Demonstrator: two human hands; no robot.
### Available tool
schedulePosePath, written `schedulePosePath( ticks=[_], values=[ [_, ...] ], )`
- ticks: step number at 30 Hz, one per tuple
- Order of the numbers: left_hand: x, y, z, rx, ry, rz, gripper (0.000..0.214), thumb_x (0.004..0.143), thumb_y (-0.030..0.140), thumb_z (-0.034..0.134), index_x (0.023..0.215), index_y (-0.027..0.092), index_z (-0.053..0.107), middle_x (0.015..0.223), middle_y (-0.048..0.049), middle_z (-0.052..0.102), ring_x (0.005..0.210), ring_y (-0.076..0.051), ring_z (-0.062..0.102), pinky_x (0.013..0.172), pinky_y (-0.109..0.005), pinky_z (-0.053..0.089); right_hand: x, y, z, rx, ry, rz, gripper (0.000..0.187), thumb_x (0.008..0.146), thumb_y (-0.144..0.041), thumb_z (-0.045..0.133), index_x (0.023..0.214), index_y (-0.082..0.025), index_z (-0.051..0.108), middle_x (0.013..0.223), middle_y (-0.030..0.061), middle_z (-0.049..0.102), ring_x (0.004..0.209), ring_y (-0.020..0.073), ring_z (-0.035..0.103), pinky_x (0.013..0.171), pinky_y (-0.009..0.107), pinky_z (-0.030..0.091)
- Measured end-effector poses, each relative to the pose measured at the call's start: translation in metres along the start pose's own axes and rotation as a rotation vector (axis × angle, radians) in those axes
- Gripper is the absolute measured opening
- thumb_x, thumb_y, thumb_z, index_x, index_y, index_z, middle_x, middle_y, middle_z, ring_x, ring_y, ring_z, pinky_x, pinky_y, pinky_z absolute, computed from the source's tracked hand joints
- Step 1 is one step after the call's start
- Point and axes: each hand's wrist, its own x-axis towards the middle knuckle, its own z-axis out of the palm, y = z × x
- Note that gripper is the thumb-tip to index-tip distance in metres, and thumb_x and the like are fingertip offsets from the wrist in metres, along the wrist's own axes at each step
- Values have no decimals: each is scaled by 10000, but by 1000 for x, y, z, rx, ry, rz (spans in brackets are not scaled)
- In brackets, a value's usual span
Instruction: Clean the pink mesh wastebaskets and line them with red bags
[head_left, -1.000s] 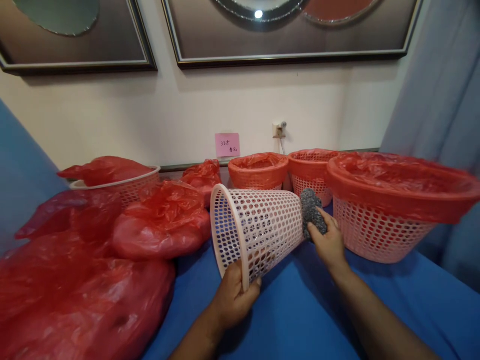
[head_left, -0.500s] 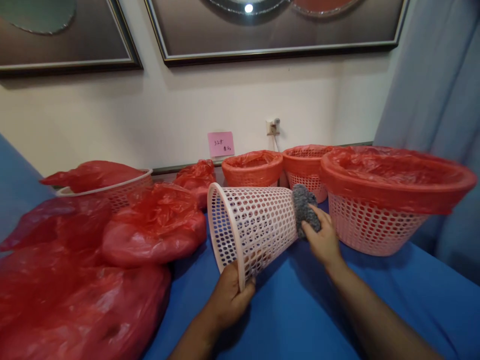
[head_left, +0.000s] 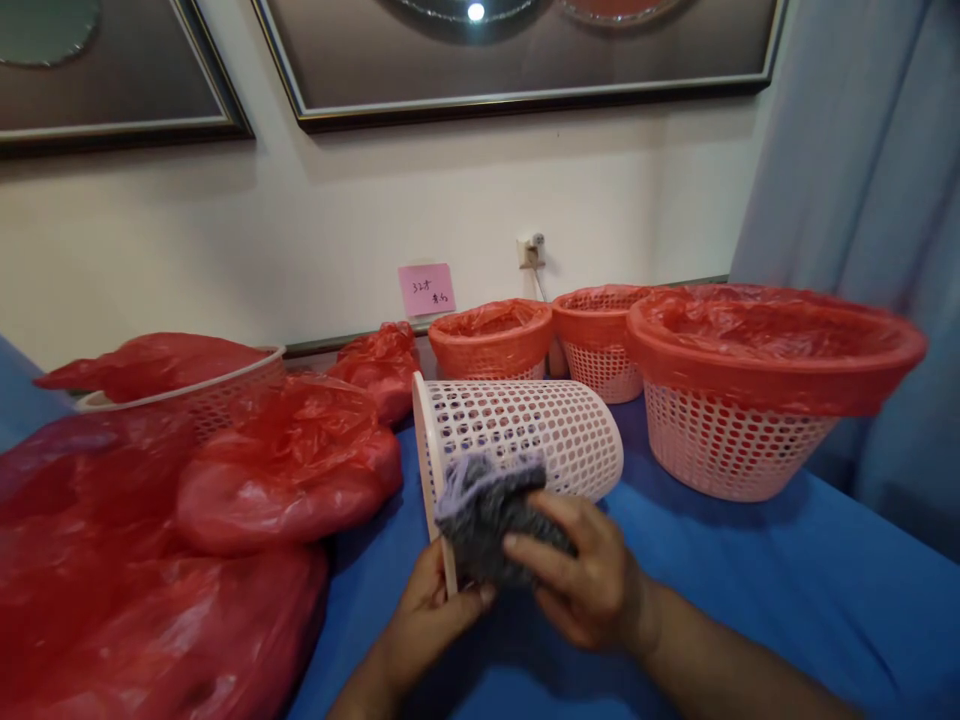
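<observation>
A pale pink perforated basket (head_left: 540, 430) lies on its side on the blue table (head_left: 750, 600), its mouth facing left towards me. My left hand (head_left: 431, 625) grips the basket's rim at its lower edge. My right hand (head_left: 585, 585) is closed on a grey fuzzy cloth (head_left: 484, 510) and presses it against the basket's near side, close to the rim. Part of the cloth hides the basket's lower wall.
Red plastic bags (head_left: 285, 470) are heaped at the left. Three baskets lined with red bags stand behind and to the right, the largest (head_left: 765, 390) nearest. Another basket (head_left: 187, 385) sits at far left. A pink note (head_left: 426, 290) hangs on the wall.
My right hand carried the grey cloth from the basket's bottom end at the right to its near side by the rim. The basket's bottom swung slightly away; the view shifted right.
</observation>
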Motion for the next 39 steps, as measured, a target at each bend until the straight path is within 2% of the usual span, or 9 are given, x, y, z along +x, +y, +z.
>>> schedulePosePath(
  ticks=[6,8,13,15,17,21,23,31,39],
  values=[
    [-3,-5,12,37,-135,32,587,880,399,767,1426,247,613,1495,-109,619,1409,-355,545,1236,-546,353,-5,73,-13,-233,296,767,435,896,-308,591,1318,-223,650,1285,141,613,1228,332,615,1097,613,484],
    [-1,-12,10,103,-212,56,647,898,416,744,1491,254,541,1550,-123,561,1437,-354,512,1236,-550,346,-4,64,-13,-214,255,699,468,894,-294,599,1357,-228,624,1348,148,581,1283,335,587,1114,603,475],
    [0,-23,1,346,-214,214,629,912,457,699,1493,280,537,1480,-104,624,1368,-344,565,1178,-508,443,0,-13,-2,70,23,47,626,841,-161,557,1460,-250,523,1538,131,414,1319,274,564,1023,444,567],
    [-1,-20,0,444,-225,235,554,947,447,647,1472,287,567,1452,-87,648,1358,-333,568,1182,-493,442,-1,-20,-1,116,9,-42,624,821,-165,553,1438,-251,547,1526,124,427,1263,259,596,970,415,590],
    [-2,-14,1,515,-254,212,531,991,410,584,1503,276,540,1491,-92,615,1405,-332,528,1226,-504,380,-4,1,-3,39,48,127,597,821,-158,557,1409,-257,581,1498,125,478,1294,279,582,1023,459,562],
    [-1,-8,7,577,-298,179,610,1005,318,558,1594,277,406,1578,-98,528,1509,-331,403,1274,-532,279,-10,79,-16,-166,200,836,475,842,-295,582,1300,-206,676,1291,155,641,1205,338,639,1069,597,509],
    [0,-9,10,599,-330,196,680,970,256,589,1612,287,366,1610,-91,490,1522,-333,379,1274,-542,275,-10,96,-21,-185,235,977,486,832,-358,599,1276,-182,689,1214,156,669,1144,343,663,1053,609,517],
    [10,-10,20,618,-399,160,604,885,113,572,1456,308,599,1460,-34,656,1377,-326,571,1209,-467,410,-7,-13,-3,156,39,49,653,815,-144,593,1451,-280,538,1600,92,365,1377,286,537,1039,434,571],
    [21,-15,11,444,-280,106,570,836,119,645,1395,229,660,1440,-89,664,1509,-346,407,1289,-574,188,-13,97,-9,-83,335,957,443,845,-326,596,1261,-210,691,1196,123,676,1145,303,657,1058,570,518]
  ],
)
